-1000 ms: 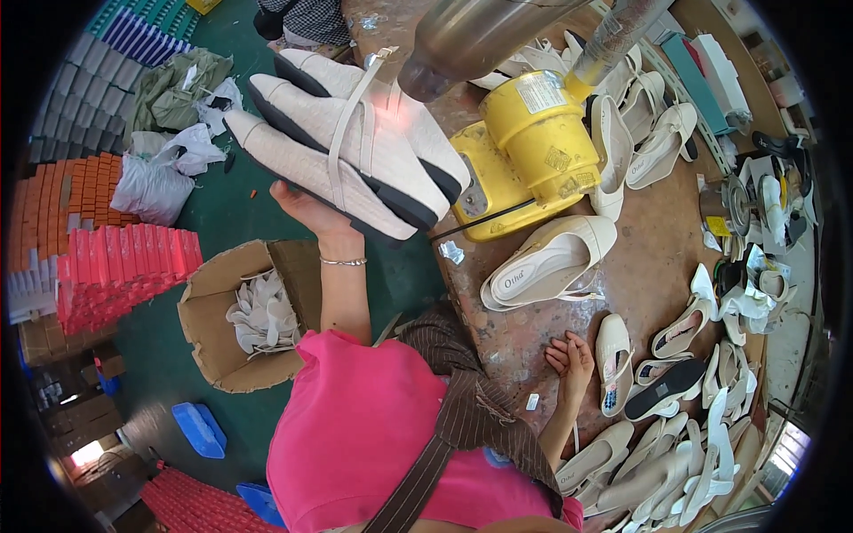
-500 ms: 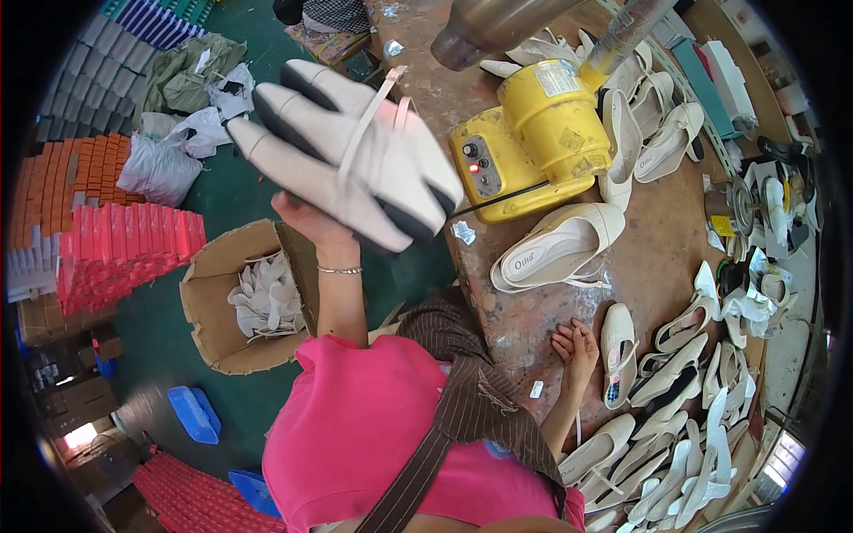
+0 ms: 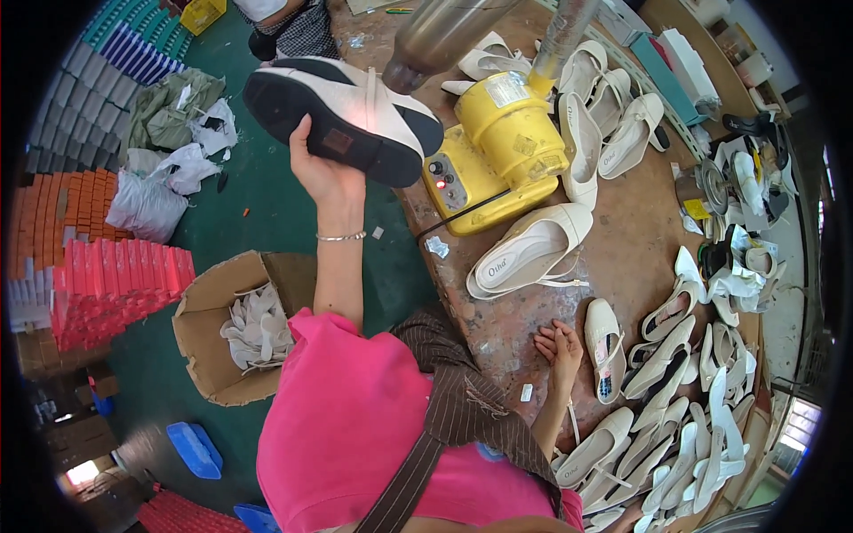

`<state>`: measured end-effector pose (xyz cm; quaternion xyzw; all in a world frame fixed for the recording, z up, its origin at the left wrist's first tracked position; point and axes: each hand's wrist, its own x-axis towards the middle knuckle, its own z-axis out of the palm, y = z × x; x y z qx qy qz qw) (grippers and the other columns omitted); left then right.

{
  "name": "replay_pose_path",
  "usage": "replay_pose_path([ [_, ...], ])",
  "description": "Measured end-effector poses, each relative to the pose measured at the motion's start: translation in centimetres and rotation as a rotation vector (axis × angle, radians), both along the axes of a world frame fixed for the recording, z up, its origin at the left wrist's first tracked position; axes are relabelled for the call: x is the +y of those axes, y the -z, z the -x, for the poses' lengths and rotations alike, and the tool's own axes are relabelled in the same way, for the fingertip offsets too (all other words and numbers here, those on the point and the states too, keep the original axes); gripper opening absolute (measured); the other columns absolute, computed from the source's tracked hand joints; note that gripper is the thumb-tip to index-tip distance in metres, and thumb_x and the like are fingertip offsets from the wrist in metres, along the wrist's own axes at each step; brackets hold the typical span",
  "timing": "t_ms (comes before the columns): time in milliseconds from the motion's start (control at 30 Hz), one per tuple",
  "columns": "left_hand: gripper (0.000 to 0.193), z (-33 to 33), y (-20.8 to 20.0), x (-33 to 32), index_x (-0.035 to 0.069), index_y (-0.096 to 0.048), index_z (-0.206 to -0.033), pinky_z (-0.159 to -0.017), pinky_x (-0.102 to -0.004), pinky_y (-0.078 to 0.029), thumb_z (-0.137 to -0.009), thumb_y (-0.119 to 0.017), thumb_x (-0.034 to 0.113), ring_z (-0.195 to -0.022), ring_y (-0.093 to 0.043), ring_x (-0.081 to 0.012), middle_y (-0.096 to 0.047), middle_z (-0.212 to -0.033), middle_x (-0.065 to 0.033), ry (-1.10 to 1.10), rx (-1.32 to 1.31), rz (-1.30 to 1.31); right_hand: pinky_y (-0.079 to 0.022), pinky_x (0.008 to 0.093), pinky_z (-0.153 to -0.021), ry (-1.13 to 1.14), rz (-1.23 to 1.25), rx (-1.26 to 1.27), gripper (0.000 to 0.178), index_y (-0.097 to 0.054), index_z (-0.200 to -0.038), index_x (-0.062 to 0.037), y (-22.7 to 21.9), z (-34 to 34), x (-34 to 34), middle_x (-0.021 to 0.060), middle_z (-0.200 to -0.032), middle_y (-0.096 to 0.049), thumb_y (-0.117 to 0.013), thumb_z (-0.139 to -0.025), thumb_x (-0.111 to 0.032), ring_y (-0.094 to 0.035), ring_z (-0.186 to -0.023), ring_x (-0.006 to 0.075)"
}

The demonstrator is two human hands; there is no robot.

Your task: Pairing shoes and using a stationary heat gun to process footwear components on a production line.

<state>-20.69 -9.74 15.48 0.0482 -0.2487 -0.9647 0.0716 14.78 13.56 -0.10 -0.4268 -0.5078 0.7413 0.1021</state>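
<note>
The left arm was stretched forward from a pink sleeve (image 3: pixel 324 342), its forearm nearly straight, the palm turned up and a digit laid against a black sole. That left hand (image 3: pixel 327 178) grasped pale shoes (image 3: pixel 342 111), at least two of them, tilted with one sole showing, just beside the mouth of a metal nozzle (image 3: pixel 435 40) on a yellow machine (image 3: pixel 493 151); its other fingers were mostly hidden. The right hand (image 3: pixel 560 348) lay on the worktop (image 3: pixel 498 333), fingers loosely bent, with nothing visible in its hold. Near it were a strapped cream shoe (image 3: pixel 524 253) and a narrower upright shoe (image 3: pixel 604 342). To the left, an open cardboard box (image 3: pixel 206 324) contained a loose heap of flat white pieces (image 3: pixel 256 329). A blue tray (image 3: pixel 194 451) sat on the green floor (image 3: pixel 382 275), its contents too unclear to tell.
</note>
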Motion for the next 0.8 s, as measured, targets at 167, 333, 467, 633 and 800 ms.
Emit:
replay_pose_path([
  [167,0.043,-3.4,1.7,-2.2,0.003,-0.049,-0.121,-0.099,-0.041,-0.038,-0.086,-0.054,0.027,-0.11,-0.053,-0.0261,-0.056,-0.119,-0.0114,0.153,-0.194,0.205,-0.055,0.0274,-0.065,0.013,0.004,-0.014,0.026,-0.051,-0.112,0.0028,-0.4,-0.2,0.1,0.0163,-0.093,-0.064,-0.046,-0.094,-0.015,-0.066,-0.075,0.0209],
  [333,0.06,-9.3,8.5,-9.1,-0.003,-0.044,-0.126,-0.098,-0.0363,-0.04,-0.076,-0.062,0.025,-0.11,-0.053,-0.0242,-0.054,-0.122,-0.0119,0.591,-0.22,0.606,-0.055,0.0277,-0.065,0.026,0.052,0.028,0.025,-0.052,-0.112,0.0013,0.3,-0.8,0.6,0.0159,-0.092,-0.064,-0.046,-0.094,-0.015,-0.066,-0.075,0.021],
  [467,0.082,-12.4,4.6,1.0,-0.005,-0.036,-0.131,-0.104,-0.0334,-0.03,-0.065,-0.072,0.026,-0.119,-0.044,-0.0228,-0.046,-0.13,-0.0109,1.151,-0.001,0.66,-0.054,0.0283,-0.064,0.034,0.046,0.071,0.022,-0.054,-0.11,-0.0014,0.7,-1.4,0.4,0.0142,-0.093,-0.064,-0.047,-0.093,-0.013,-0.066,-0.075,0.0197],
  [633,0.05,-10.0,-0.6,14.6,-0.004,-0.053,-0.118,-0.079,-0.0281,-0.044,-0.081,-0.065,0.028,-0.087,-0.059,-0.0173,-0.059,-0.104,-0.0097,0.735,0.142,1.08,-0.052,0.0302,-0.064,0.09,-0.389,0.031,0.018,-0.06,-0.101,0.0005,-1.9,-2.8,-2.0,0.012,-0.086,-0.066,-0.053,-0.087,-0.007,-0.065,-0.073,0.0179],
  [800,0.053,-3.3,-7.4,27.3,-0.003,-0.051,-0.118,-0.091,-0.0327,-0.044,-0.083,-0.065,0.034,-0.103,-0.055,-0.0213,-0.057,-0.116,-0.0103,0.772,0.37,0.704,-0.051,0.0284,-0.067,0.385,-0.946,-0.237,0.02,-0.061,-0.103,-0.0006,-9.6,-10.7,-2.9,0.0119,-0.087,-0.066,-0.054,-0.083,-0.001,-0.065,-0.077,0.0176],
])
